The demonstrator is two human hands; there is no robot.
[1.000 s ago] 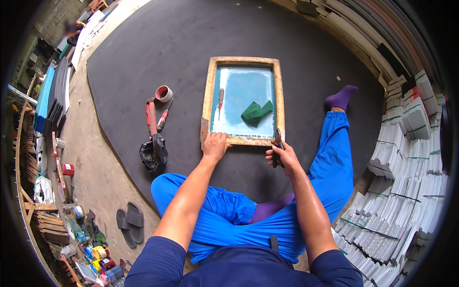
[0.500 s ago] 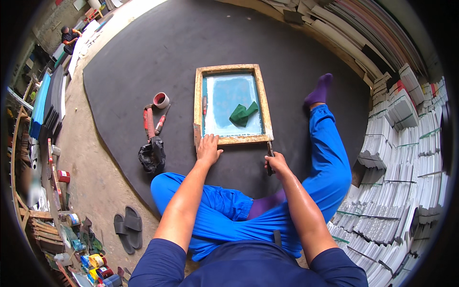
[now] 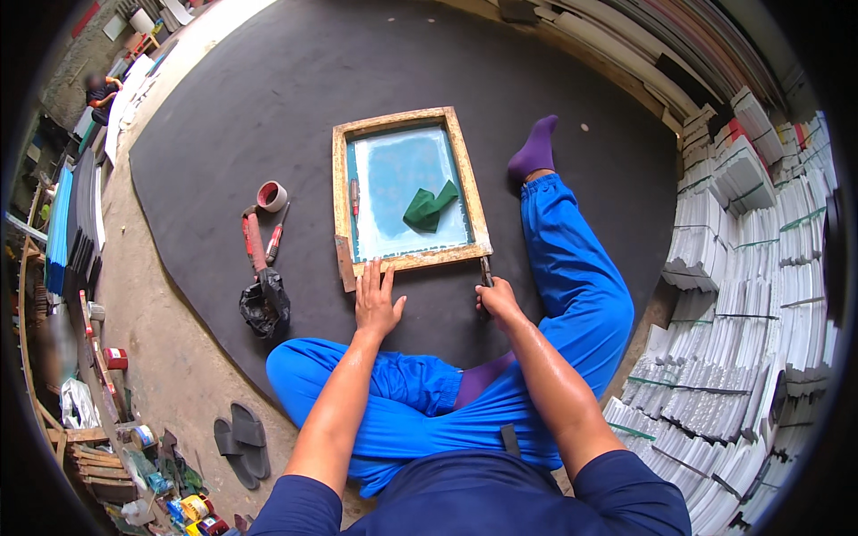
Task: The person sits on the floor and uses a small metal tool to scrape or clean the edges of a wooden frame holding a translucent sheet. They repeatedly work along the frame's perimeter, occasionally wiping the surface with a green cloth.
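Observation:
A wooden-framed printing screen (image 3: pixel 393 121) with blue-tinted mesh lies flat on the dark mat before me. My left hand (image 3: pixel 379 308) rests with spread fingertips on its near bar, beside a small wood piece at the left corner. In my right hand (image 3: pixel 498 298) is a pair of pliers (image 3: pixel 485 266), its jaws at the near right corner of the frame; whether they grip anything there is too small to tell. On the mesh lie a crumpled green cloth (image 3: pixel 429 211) and a small red-handled tool (image 3: pixel 355 197).
Left of the frame lie a red-handled tool (image 3: pixel 254 239), a red-and-grey screwdriver (image 3: pixel 275 238), a white cup with a dark red inside (image 3: pixel 272 196) and a black plastic bag (image 3: pixel 264 308). Sandals (image 3: pixel 242 445) sit off the mat. Bundled white stacks (image 3: pixel 715 375) line the right.
The whole view has shifted, with the frame now further left and slightly turned. My right foot has come closer to the frame. The fingers of my left hand are spread wider.

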